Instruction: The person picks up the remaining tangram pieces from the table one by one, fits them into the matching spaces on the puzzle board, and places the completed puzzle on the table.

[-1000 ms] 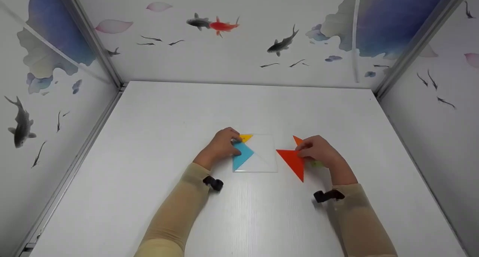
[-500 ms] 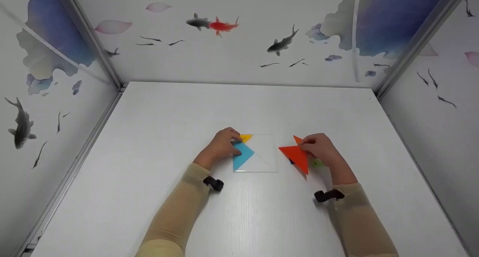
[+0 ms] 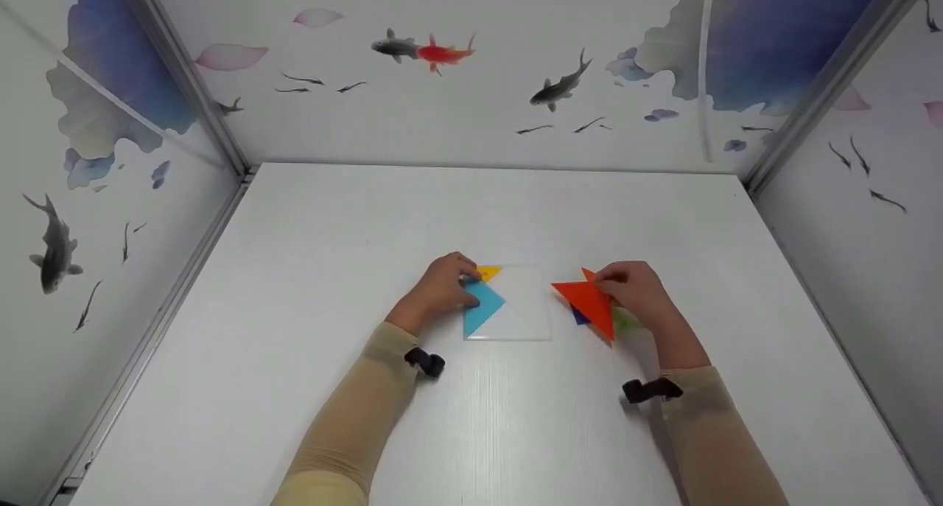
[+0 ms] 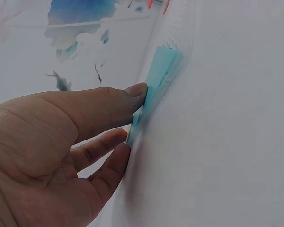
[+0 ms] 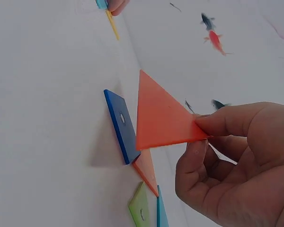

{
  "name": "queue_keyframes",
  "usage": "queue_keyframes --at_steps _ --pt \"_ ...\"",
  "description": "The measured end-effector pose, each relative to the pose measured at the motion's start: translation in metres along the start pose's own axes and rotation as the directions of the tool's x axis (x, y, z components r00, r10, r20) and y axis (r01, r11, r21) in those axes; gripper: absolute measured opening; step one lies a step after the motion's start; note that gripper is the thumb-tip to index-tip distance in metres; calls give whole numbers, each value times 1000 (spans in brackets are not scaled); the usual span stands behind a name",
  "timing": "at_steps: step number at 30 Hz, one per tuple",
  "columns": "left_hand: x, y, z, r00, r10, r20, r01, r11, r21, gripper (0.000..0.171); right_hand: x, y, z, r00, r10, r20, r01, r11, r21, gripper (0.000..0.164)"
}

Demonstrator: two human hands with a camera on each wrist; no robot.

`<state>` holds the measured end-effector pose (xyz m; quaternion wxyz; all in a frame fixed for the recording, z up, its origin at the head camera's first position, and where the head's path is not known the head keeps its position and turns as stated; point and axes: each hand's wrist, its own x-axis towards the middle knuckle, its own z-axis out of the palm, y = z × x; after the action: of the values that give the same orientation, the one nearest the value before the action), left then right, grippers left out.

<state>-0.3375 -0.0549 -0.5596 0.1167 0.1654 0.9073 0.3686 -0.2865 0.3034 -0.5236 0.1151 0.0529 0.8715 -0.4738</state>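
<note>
At the left side of a clear square tray [image 3: 527, 307], my left hand [image 3: 442, 289] holds a light blue tangram triangle [image 3: 480, 311] with its thumb and fingertips. The left wrist view shows the thumb against the piece's edge. A yellow triangle [image 3: 488, 272] lies at the tray's far left corner, partly covered by the fingers. To the tray's right, my right hand [image 3: 637, 289] pinches a large orange tangram triangle [image 5: 163, 116] by one corner, raised above the table. Below it lie a dark blue piece [image 5: 119, 125], a second orange piece [image 5: 146, 170] and a green piece [image 5: 141, 208].
Another light blue piece [image 5: 161, 210] lies near the green one in the right wrist view. The white table [image 3: 471, 417] meets printed walls [image 3: 471, 116] at the back and both sides.
My right hand has lifted and tilted the orange triangle slightly away from the front, so the dark blue piece beneath shows more. My left hand stays in place on the light blue triangle.
</note>
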Motion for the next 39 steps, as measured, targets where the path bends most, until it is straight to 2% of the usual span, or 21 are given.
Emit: queue_keyframes --at_steps 15,19,23,32,39 --pt "0 -6 0 1000 -21 -10 21 1000 -6 39 6 -28 18 998 -63 -16 64 997 35 25" --pt "0 -3 0 1000 -9 -5 9 1000 -4 40 7 -35 22 998 -63 -29 65 995 77 25" --pt "0 1 1 1000 -4 -5 4 1000 -11 41 8 -41 32 997 -74 -6 75 993 97 26" --pt "2 3 1 999 -43 -7 43 999 -19 41 11 -50 54 989 -148 0 148 989 33 23" --pt "0 2 2 999 -50 -9 50 999 -20 40 10 -55 64 988 -152 10 153 988 -20 21"
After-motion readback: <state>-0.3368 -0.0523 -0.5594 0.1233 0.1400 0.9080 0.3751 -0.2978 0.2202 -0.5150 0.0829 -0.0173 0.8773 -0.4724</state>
